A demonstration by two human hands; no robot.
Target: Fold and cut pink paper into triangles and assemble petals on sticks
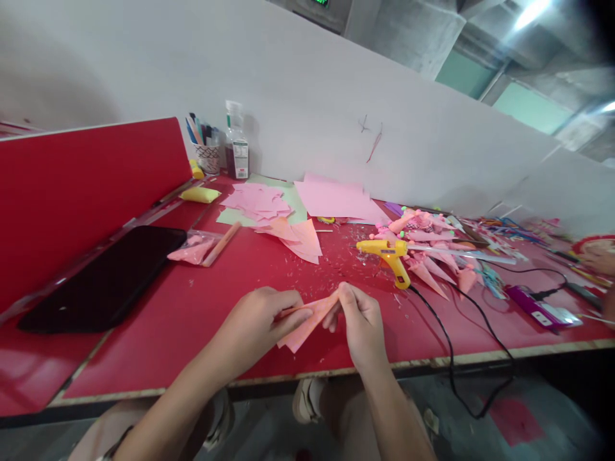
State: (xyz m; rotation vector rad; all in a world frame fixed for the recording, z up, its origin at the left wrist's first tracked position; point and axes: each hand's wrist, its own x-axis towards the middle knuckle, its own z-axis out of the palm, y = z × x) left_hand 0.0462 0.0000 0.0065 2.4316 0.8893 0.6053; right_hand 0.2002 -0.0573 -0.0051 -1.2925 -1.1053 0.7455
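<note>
Near the front edge of the red table, both my hands hold one piece of pink paper (306, 325), rolled into a narrow cone. My left hand (269, 317) grips its wide end, with the thumb on top and the fingers behind. At the narrow tip, my right hand (358, 314) pinches the paper between thumb and fingers. Some fingertips are hidden behind the paper. Beyond my hands lie cut pink paper pieces (303, 242). A yellow hot glue gun (394, 257) with a glue stick in its back rests to the right, beside a heap of finished-looking pink paper cones (435, 262).
A black phone-like slab (110, 275) and a plastic-wrapped pink cone (192, 248) lie left. Pink sheets (331, 197), a pen cup (207, 157) and a bottle (237, 150) stand along the wall. A black cord (446, 336) hangs over the edge near a purple power strip (538, 307).
</note>
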